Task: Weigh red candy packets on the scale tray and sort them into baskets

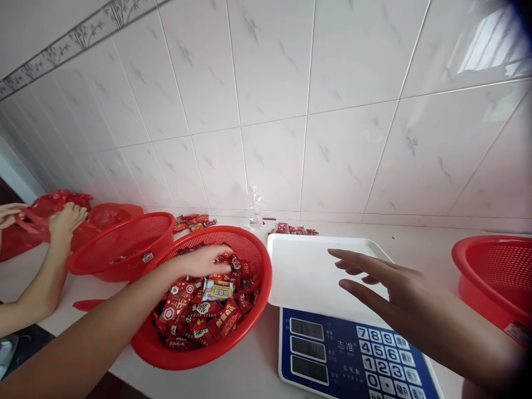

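The candies (201, 324) lie right under your left hand (203, 260), its fingers bent among them; you cannot tell if it grips any. Your right hand (390, 280) is open above the scale's (344, 354) smooth white tray (295, 271). Shiny, mostly red wrappers fill your round, perforated red plastic basket (195, 361).

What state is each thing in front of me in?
Left hand: over wrapped candies, grip unclear
Right hand: open, above the white tray
Candy basket: well filled
Scale: displays too dim to read
Bottle: upright
Far-left basket: contents barely visible
Right basket: partly out of frame
Red bags: crumpled
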Available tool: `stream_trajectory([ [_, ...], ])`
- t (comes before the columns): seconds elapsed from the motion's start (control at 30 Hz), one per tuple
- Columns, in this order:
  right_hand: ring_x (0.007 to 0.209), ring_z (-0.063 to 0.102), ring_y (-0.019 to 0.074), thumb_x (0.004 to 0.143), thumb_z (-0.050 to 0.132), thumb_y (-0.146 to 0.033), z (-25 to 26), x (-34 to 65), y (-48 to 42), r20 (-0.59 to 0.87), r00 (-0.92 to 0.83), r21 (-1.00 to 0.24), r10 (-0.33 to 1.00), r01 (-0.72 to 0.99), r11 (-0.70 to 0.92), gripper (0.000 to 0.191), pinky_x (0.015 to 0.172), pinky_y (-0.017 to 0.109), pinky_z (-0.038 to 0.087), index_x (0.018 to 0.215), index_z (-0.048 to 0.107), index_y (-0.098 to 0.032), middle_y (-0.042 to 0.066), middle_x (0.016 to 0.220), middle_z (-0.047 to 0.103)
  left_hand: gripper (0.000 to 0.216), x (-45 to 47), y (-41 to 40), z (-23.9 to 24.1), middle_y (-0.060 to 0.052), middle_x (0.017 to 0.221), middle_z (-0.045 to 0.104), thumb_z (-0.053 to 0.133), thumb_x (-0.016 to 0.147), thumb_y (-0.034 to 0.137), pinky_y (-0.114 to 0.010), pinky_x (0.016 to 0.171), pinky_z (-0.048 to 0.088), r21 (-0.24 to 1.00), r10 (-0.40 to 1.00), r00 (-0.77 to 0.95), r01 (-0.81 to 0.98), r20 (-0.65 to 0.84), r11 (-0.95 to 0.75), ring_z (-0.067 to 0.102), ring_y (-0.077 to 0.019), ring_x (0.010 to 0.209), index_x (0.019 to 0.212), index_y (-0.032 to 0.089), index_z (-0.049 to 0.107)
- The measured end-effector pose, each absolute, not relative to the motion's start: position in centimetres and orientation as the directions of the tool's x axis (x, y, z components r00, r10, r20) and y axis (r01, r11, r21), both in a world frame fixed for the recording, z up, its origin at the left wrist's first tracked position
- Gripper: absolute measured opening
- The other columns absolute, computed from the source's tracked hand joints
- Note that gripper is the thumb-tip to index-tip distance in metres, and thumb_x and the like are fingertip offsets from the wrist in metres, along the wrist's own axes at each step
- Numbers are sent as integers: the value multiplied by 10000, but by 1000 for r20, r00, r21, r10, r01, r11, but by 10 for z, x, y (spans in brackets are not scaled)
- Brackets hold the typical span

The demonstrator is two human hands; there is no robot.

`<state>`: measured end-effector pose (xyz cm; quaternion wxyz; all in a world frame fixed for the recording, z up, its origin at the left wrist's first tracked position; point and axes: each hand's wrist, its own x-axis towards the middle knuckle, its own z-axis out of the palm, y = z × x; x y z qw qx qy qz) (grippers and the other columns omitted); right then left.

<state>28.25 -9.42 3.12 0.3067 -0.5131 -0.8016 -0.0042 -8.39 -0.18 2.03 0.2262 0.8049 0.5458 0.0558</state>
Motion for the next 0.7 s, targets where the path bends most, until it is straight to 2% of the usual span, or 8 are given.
stream_trajectory([
  [0.03, 741, 695, 235, 870, 412, -506, 31, 282, -95, 494, -290, -306, 820, 824, 476, 431, 575, 356, 568, 1231, 544, -311, 43, 967, 720, 570, -69, -10, 13, -51, 1323, 515, 591, 760, 493, -292, 974, 367, 394, 835, 470, 852, -287, -344, 484, -242, 1185, 1261, 239, 494],
  [0.1, 758, 693, 231, 876, 414, -495, 32, 280, -97, 487, -303, -303, 819, 821, 484, 427, 597, 354, 570, 1242, 535, -311, 44, 982, 715, 670, -46, -24, 3, -93, 1331, 501, 608, 714, 557, -366, 974, 361, 292, 749, 507, 861, -427, -416, 463, -305, 1195, 1286, 235, 480],
  [0.17, 763, 692, 223, 883, 416, -482, 32, 278, -100, 480, -315, -299, 819, 819, 490, 420, 606, 351, 571, 1253, 523, -313, 41, 991, 711, 669, -32, -31, -3, -116, 1297, 522, 601, 699, 586, -414, 951, 365, 203, 746, 502, 863, -437, -462, 474, -341, 1167, 1258, 230, 505],
  [0.23, 779, 691, 221, 889, 417, -471, 32, 277, -102, 476, -328, -290, 816, 817, 498, 412, 615, 350, 572, 1256, 516, -314, 38, 1000, 709, 580, -24, -31, -6, -118, 1219, 574, 604, 705, 560, -400, 899, 397, 168, 762, 510, 858, -400, -486, 524, -330, 1093, 1176, 223, 559],
  [0.33, 830, 685, 222, 897, 419, -456, 32, 277, -104, 478, -347, -273, 807, 814, 513, 406, 650, 352, 574, 1265, 504, -309, 39, 1015, 705, 389, -23, -25, -8, -89, 1047, 649, 630, 708, 471, -325, 768, 443, 205, 771, 514, 858, -376, -472, 597, -276, 927, 994, 208, 616],
  [0.5, 816, 688, 214, 899, 418, -461, 34, 278, -106, 493, -350, -275, 796, 806, 525, 410, 643, 339, 575, 1262, 508, -295, 48, 1014, 705, 80, -29, -15, -9, -21, 869, 660, 551, 774, 268, -242, 656, 424, 403, 832, 501, 831, -239, -384, 605, -189, 785, 810, 198, 565],
  [0.63, 816, 687, 206, 903, 405, -470, 35, 279, -106, 483, -349, -275, 803, 810, 517, 401, 641, 341, 578, 1262, 497, -318, 30, 1017, 703, 95, -33, -12, 2, 7, 725, 617, 503, 802, 264, -238, 590, 396, 451, 889, 441, 823, -124, -346, 562, -159, 664, 740, 192, 503],
  [0.7, 831, 684, 204, 903, 404, -471, 35, 279, -106, 478, -348, -277, 806, 811, 515, 400, 651, 344, 579, 1268, 485, -329, 21, 1027, 700, 102, -33, -10, 11, 18, 698, 608, 512, 803, 278, -243, 609, 399, 493, 916, 395, 811, -65, -315, 554, -154, 659, 745, 194, 501],
])
